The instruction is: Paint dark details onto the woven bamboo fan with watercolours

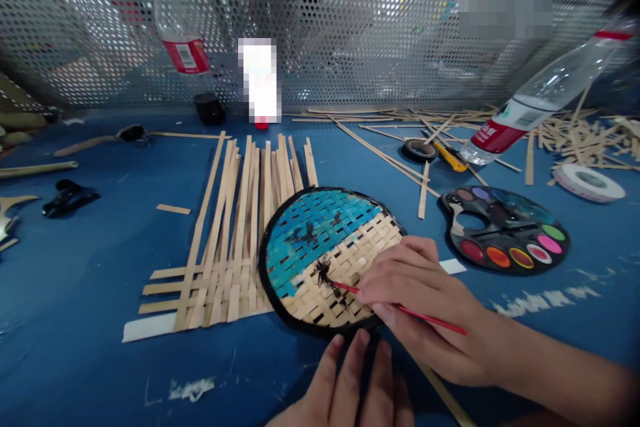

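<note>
A round woven bamboo fan [320, 300] with a black rim lies in front of me, overlapping a partly woven mat of bamboo strips [235, 233]. Its upper part is painted blue with dark marks; the lower part is bare, with black strokes near the middle. My right hand [430, 307] is closed around a thin red paintbrush [430, 321], whose tip is at the black strokes. The fingers of my left hand [355, 380] stretch to the fan's lower rim and touch it; the thumb is hidden. A paint palette [493, 230] is beyond my right hand.
A tilted plastic bottle [530, 117], black tape [419, 150], a yellow cutter [450, 156] and a white tape roll [590, 183] are at right. Loose bamboo strips [575, 140] pile along a perforated metal screen [340, 33]. A black clip [70, 197] lies at left; another bottle [177, 27] stands behind.
</note>
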The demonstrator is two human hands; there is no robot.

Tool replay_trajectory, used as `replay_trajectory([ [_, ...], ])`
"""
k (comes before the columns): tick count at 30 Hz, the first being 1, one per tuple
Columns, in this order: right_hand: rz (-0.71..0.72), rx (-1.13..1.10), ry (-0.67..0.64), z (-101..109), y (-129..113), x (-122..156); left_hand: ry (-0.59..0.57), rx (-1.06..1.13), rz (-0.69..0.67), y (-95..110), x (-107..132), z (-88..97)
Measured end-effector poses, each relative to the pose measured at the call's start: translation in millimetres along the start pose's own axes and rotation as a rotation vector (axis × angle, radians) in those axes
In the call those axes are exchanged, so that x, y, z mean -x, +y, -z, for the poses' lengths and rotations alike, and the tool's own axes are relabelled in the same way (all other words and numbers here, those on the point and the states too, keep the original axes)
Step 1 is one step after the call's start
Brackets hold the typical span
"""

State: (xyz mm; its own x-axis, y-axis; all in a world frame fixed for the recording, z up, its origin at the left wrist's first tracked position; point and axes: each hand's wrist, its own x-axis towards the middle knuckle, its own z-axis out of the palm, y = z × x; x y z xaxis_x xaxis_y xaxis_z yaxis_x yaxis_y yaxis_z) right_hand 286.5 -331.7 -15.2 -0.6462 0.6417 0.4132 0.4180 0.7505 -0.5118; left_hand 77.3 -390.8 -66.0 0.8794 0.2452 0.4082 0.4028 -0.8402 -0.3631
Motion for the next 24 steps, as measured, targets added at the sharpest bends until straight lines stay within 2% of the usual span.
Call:
replay_trajectory([
  [4, 0.013, -0.012, -0.060, 3.6, -1.3, -2.7, 0.004, 0.012, 0.008, -0.8, -0.2, -0.2],
  [9, -0.014, 0.000, -0.009, 3.4, -1.5, -2.6, 0.010, 0.017, 0.025, -1.3, -0.9, 0.0],
  [13, -0.037, -0.067, -0.076, 4.4, -2.9, -2.2, 0.023, 0.009, 0.034, -2.4, -2.2, 1.7],
  [18, -0.082, -0.042, 0.010, 1.8, -2.9, -1.3, -0.003, 0.020, 0.019, -3.4, -2.7, 3.3],
  [22, -0.071, -0.057, -0.047, 2.6, -3.3, -2.6, 0.012, 0.024, 0.037, -4.1, -2.6, 1.9],
  [24, -0.070, -0.070, -0.032, 3.9, -3.8, -3.0, 0.015, 0.018, 0.032, -4.0, -2.1, 0.6],
])
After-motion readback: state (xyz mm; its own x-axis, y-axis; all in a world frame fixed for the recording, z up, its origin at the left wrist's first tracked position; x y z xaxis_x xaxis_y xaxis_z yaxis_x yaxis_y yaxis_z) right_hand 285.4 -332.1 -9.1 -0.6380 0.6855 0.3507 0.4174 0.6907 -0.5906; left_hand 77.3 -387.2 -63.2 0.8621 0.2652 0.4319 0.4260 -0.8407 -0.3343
